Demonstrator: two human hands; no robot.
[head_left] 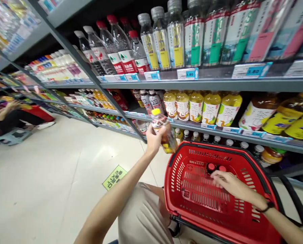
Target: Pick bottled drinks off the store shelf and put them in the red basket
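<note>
My left hand (155, 137) is wrapped round a tea bottle (169, 139) with a yellow cap and dark amber contents. It holds the bottle tilted in front of the shelf, beside the left rim of a red shopping basket (169, 184). Inside the basket, two dark bottles with red caps (211, 167) stand close together near the back wall. My right hand (226, 183) is over the basket beside these caps, fingers loosely bent and apart, with nothing visible in it. Whether its fingertips touch the bottles I cannot tell.
Shelves of drinks run across the back: soda bottles (176, 40) above, yellow tea bottles (196, 105) in the middle, more bottles below. The basket's black handle (297, 200) lies to the right. At far left a person sits by a grey-blue stool (13, 135). A green sign (114, 177) marks the floor.
</note>
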